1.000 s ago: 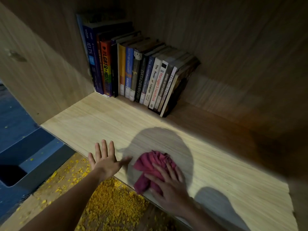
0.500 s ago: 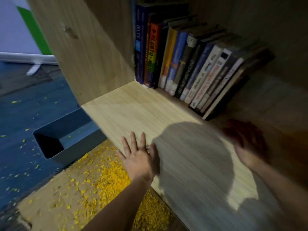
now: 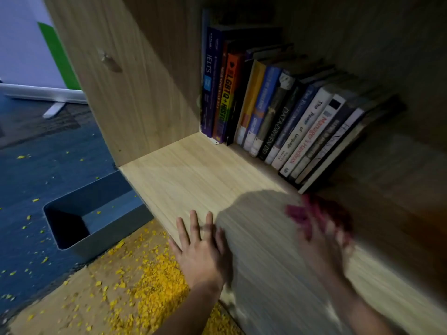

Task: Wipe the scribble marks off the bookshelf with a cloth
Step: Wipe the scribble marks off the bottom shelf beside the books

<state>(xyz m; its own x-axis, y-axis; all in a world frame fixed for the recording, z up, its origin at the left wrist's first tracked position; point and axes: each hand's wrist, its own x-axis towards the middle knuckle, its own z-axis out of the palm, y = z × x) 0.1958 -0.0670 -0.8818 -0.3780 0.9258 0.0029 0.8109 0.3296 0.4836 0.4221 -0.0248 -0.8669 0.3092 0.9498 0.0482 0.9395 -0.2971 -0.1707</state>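
Pale wood-grain panels of the bookshelf (image 3: 135, 93) fill the scene, its side wall rising on the left and its lit shelf board (image 3: 205, 170) running from near to far. A row of books (image 3: 278, 110) stands at the far left corner of that board, the rightmost volumes leaning left onto the rest. On the blue floor to the left, below the shelf edge, sits a grey open box (image 3: 96, 213). Yellow flakes (image 3: 150, 293) lie scattered on the brown patch near it.

A person's left hand (image 3: 203, 257) rests flat at the near edge of the board, fingers straight and spread, its grip released and holding nothing. The right hand (image 3: 324, 247) is smeared by motion blur further right and farther in, close to the leaning books. The magenta cloth (image 3: 312, 211) lies under its fingertips, against the board. Whether that grip is clenched on the cloth or only presses it flat cannot be told through the blur.

The wiping stroke itself appears to be the step in hand, worked in the shadowed part of the shelf. No scribble marks can be made out on the board, so how much is left is unclear. The next move likely calls for firm downward pressure and a sweep along the board that stops short of the books, with the left hand as a brace.
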